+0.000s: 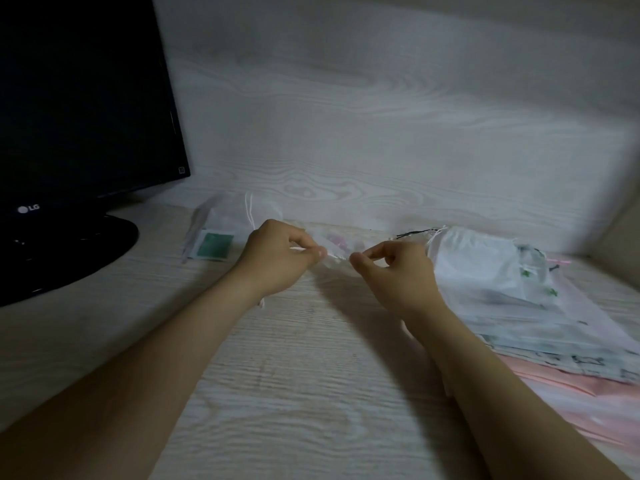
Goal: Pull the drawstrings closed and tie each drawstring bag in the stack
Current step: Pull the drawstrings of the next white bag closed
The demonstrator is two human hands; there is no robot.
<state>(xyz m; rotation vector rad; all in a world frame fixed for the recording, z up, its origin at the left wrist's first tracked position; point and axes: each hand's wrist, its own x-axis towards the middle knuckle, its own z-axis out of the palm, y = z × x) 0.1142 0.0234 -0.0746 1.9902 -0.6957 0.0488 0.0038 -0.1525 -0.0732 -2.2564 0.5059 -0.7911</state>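
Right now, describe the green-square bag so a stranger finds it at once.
Start at the black monitor on the left. Just right of its base lies a translucent bag. Only it shows a large solid green square at its near end.

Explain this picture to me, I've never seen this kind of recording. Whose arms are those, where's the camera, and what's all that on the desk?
There is no machine here. A person wears a camera on their head, so you look down along their own bare arms. This is the only view. The left hand and right hand each pinch a thin white cord stretched between them. It seems to be the drawstring of a sheer bag just behind the fingers. On the right sits a stack of more bags, white and grey over pink. At the back left lies a second bag with a green patch. A dark monitor stands at the left of the pale desk.
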